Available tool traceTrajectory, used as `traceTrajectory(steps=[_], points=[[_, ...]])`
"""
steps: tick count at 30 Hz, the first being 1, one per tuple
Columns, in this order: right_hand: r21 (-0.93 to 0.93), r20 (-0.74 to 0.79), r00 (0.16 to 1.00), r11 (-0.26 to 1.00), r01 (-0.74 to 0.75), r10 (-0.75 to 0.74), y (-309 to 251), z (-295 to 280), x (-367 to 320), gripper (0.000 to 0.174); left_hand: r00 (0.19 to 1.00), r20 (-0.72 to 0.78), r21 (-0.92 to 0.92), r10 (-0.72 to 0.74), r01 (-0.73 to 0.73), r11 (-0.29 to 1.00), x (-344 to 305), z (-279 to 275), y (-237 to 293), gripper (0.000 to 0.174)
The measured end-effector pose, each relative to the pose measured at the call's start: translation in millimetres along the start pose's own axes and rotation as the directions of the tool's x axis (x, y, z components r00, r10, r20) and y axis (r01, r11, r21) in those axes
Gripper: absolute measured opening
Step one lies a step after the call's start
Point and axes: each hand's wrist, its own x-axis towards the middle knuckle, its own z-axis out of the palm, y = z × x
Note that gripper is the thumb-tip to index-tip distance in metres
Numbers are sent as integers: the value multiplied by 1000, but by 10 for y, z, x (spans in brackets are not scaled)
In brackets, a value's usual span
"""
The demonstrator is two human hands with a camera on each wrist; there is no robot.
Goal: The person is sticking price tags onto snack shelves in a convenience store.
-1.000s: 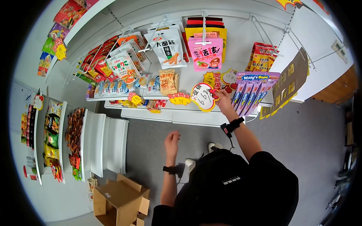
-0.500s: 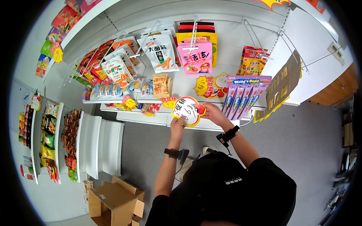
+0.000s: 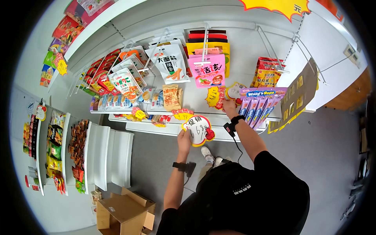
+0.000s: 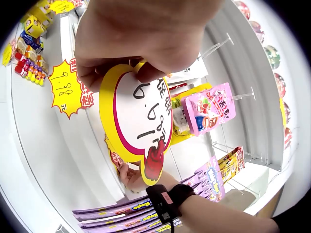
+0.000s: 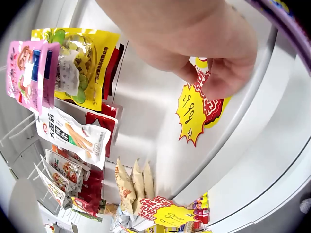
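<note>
While held apart, card at left and tag at right

While pinched by the edge in the left hand (image 3: 184, 141), round card (image 3: 197, 130) off the shelf (image 3: 194, 94), near its front edge, with price face showing and red figure toward the right. In the left wrist view, pinched edge at the top and red figure (image 4: 154, 161) at the far end, so long axis leading away from the fingers. Exact height relative to the shelf not readable.

Pinched also, by thumb and fingers of the right hand (image 3: 230, 107): starburst tag (image 3: 212, 97), near the shelf's front edge, right of its middle. Long axis roughly along that edge, with yellow spiked end to the left and red-lettered end at the fingertips. Contact with the shelf surface not certain from these views.

Key relation: round card in front and to the left of starburst tag, apart from it, with left hand nearer the former and right hand directly at the latter. Just beside starburst tag, on the side toward the shelf's right end, second card (image 3: 235, 91), partly hidden by the right hand in the head view.

For surface and room: white and flat around starburst tag; tan packs (image 3: 171, 97) to the left; purple packs (image 3: 260, 103) close to the right hand, toward the right end, limiting sideways room; pink bag (image 3: 207, 70) hanging farther back; open space in front of the front edge, above the floor (image 3: 156, 156).
</note>
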Motion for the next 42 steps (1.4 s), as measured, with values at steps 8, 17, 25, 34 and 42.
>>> traceTrajectory(steps=[8,17,25,34,42], points=[[-70,75,993,993,97,-92,347,-16,570,17,977,208,144,-38,8,989,143,99,-53,16],[-1,439,890,991,135,-121,-373,-182,-153,36,950,301,622,81,-260,739,432,490,27,23],[-84,594,804,995,45,14,-693,-295,-241,46,929,367,827,38,-345,444,899,852,-44,56],[-106,753,528,720,686,-392,-477,-239,-21,40,933,355,882,57,-354,311,1365,1179,-235,63],[84,375,897,955,-284,234,-949,46,-300,37,904,421,878,74,-427,217,1546,1255,-214,33]])
